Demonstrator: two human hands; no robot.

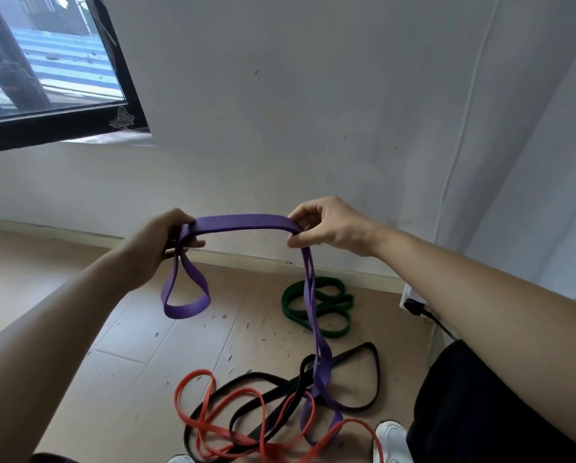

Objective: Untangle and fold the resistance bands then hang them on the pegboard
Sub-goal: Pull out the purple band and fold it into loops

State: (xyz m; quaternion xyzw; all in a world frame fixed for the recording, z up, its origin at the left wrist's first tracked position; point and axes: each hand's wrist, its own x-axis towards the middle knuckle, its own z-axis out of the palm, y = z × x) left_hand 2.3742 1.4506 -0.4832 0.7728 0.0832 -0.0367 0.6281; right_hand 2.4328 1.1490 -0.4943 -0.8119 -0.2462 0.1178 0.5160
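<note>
Untangling: we pinch the flat purple rubber band with left hand and right hand, next freeing its tail from the red-and-black band pile.

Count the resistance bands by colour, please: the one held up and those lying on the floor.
purple band: 1
green band: 1
black band: 1, as far as the tangle shows
red band: 1, as far as the tangle shows
Total: 4
</note>
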